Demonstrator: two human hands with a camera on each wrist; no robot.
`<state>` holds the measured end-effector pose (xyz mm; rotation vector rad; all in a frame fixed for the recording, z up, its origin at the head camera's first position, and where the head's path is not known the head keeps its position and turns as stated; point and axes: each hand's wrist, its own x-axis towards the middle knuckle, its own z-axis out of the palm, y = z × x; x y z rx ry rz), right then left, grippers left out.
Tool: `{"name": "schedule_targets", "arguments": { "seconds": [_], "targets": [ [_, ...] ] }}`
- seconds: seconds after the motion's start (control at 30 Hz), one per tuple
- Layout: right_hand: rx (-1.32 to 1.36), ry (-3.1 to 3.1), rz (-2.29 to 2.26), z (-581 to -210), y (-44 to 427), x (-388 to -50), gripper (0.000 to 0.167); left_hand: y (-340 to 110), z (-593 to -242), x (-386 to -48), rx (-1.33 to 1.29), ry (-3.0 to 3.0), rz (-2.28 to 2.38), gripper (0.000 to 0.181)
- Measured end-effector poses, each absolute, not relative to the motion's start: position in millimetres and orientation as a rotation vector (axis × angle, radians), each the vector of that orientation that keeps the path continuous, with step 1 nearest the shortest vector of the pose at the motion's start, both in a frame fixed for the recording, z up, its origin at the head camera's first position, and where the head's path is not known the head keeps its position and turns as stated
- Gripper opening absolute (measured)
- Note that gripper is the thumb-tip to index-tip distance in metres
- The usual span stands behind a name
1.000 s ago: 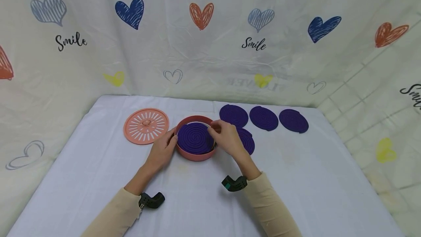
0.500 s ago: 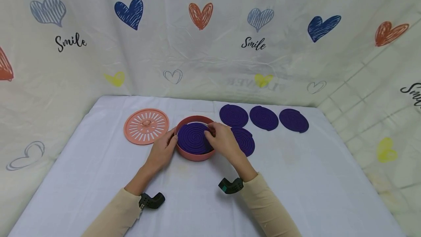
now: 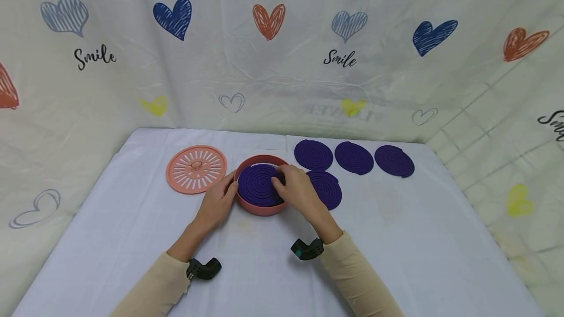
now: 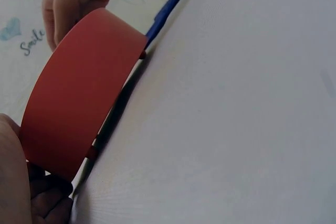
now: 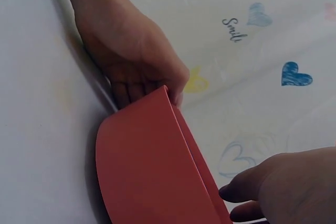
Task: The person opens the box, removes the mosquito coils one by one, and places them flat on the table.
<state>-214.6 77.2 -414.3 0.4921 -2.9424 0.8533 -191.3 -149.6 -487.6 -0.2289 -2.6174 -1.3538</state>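
A purple spiral disc lies inside the round coral-red container. The left hand grips the container's left side, thumb at the rim and fingers around the outer wall; the left wrist view shows the red wall beside it. Over the container's right side is the right hand, its bent thumb and fingers at the disc's right edge. In the right wrist view the right hand's fingers reach past the rim, and what the fingertips touch is hidden.
A slotted coral lid with a small knob lies left of the container. Several more purple spiral discs lie to the right, one partly behind the right hand. A white cloth printed with hearts hangs behind the table.
The right hand has moved slightly left, from the container's right rim to over the disc's right edge. The left hand and the container have stayed in place.
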Motion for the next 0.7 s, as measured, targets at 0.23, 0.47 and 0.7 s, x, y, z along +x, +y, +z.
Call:
{"name": "schedule_targets", "arguments": {
  "seconds": [0.23, 0.47, 0.7],
  "targets": [
    [0.511, -2.920, 0.894, -413.7, 77.4, -213.2, 0.038, -149.2, -487.6, -190.8, -0.228, -2.612, -1.361, 0.049],
    [0.514, -2.892, 0.968, -412.7, 78.9, -213.5, 0.037, -149.5, -487.1, -191.1, -0.234, -2.606, -1.359, 0.049],
    [0.529, -2.851, 1.052, -413.5, 81.2, -214.4, 0.034, -149.7, -487.8, -192.1, -0.238, -2.599, -1.357, 0.048]
  ]
}}
